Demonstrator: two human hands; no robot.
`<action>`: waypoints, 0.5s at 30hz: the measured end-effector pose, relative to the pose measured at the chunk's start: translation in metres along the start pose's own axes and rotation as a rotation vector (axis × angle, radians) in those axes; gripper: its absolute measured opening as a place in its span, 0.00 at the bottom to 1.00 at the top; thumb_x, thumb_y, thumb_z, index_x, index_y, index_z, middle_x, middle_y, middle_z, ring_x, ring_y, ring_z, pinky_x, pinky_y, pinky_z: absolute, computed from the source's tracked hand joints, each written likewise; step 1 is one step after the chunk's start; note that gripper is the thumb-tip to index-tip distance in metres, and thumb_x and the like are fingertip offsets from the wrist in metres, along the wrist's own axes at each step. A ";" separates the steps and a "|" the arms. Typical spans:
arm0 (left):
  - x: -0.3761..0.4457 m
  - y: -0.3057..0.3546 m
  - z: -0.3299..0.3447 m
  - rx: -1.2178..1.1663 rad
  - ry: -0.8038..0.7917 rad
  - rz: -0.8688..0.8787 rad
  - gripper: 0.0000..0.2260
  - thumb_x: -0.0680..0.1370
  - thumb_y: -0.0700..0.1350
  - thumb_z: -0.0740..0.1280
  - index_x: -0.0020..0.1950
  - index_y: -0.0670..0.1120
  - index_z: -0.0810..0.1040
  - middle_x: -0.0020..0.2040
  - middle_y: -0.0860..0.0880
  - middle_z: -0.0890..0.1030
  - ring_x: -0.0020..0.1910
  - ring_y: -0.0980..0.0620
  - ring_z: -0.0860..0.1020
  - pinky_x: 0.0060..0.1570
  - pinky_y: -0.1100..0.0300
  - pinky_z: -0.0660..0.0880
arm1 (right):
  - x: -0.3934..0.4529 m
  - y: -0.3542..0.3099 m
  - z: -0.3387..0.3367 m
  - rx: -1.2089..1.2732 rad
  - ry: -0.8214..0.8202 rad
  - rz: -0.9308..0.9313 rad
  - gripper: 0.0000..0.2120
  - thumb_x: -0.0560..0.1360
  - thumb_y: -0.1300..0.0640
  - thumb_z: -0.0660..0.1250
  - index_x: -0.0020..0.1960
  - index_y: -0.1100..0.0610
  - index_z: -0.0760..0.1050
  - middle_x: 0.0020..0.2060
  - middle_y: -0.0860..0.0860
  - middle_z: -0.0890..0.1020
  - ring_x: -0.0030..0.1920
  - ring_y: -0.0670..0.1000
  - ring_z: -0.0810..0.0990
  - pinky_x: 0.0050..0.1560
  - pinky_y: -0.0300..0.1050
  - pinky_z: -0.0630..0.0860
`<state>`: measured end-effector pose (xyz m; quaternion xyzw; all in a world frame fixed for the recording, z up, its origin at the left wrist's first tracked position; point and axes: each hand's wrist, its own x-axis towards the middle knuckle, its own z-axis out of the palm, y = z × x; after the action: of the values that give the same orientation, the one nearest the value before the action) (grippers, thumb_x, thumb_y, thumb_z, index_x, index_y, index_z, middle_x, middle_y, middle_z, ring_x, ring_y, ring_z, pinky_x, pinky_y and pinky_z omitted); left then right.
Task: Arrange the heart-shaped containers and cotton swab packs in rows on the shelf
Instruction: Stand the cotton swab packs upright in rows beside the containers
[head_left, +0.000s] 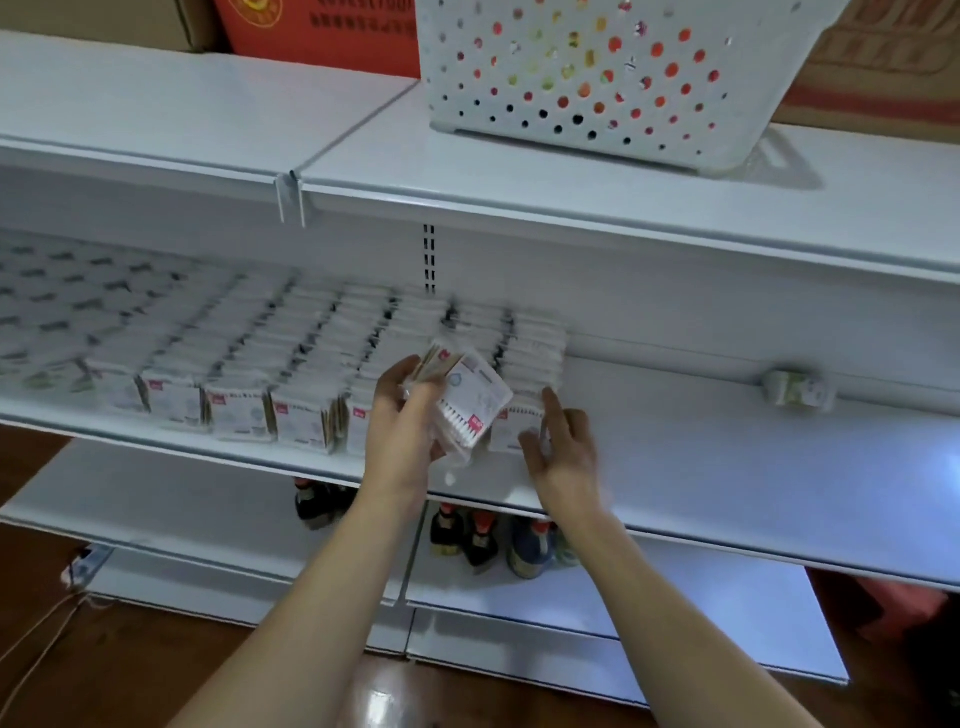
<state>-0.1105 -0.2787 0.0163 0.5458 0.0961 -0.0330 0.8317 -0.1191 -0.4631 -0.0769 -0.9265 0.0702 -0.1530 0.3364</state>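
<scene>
Rows of cotton swab packs (306, 364) stand upright on the middle shelf (727, 467), filling its left half up to the centre. My left hand (402, 415) grips a small stack of swab packs (465, 397), tilted, just above the shelf's front edge. My right hand (563, 447) is open beside it, fingers spread, touching the front pack of the rightmost row (514, 428). No heart-shaped container is clearly visible.
A white perforated basket (597, 78) with colourful items sits on the top shelf. A small pack (800, 389) lies alone at the back right of the middle shelf. Dark bottles (483, 540) stand on the shelf below. Cardboard boxes sit behind the top shelf.
</scene>
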 end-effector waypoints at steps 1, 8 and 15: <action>0.000 0.001 -0.001 -0.008 -0.020 -0.017 0.17 0.80 0.43 0.67 0.68 0.50 0.72 0.52 0.49 0.83 0.49 0.49 0.82 0.40 0.53 0.78 | -0.001 -0.003 0.000 -0.028 -0.001 0.028 0.29 0.80 0.50 0.63 0.79 0.50 0.58 0.59 0.53 0.70 0.54 0.57 0.74 0.51 0.49 0.75; 0.003 0.006 -0.011 0.010 -0.209 -0.092 0.20 0.78 0.38 0.67 0.69 0.53 0.72 0.57 0.50 0.82 0.53 0.48 0.82 0.40 0.52 0.78 | -0.020 -0.056 -0.028 0.220 0.299 0.098 0.20 0.80 0.49 0.61 0.68 0.55 0.75 0.57 0.50 0.78 0.51 0.46 0.78 0.51 0.30 0.73; -0.003 0.003 -0.007 -0.009 -0.314 -0.162 0.16 0.79 0.41 0.68 0.64 0.55 0.74 0.60 0.48 0.83 0.53 0.49 0.83 0.41 0.54 0.79 | -0.034 -0.085 -0.048 0.496 0.096 0.108 0.18 0.75 0.55 0.74 0.63 0.53 0.78 0.54 0.45 0.83 0.53 0.41 0.82 0.52 0.40 0.78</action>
<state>-0.1135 -0.2712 0.0167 0.5206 0.0090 -0.1845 0.8336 -0.1652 -0.4197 0.0048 -0.8022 0.0959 -0.1913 0.5574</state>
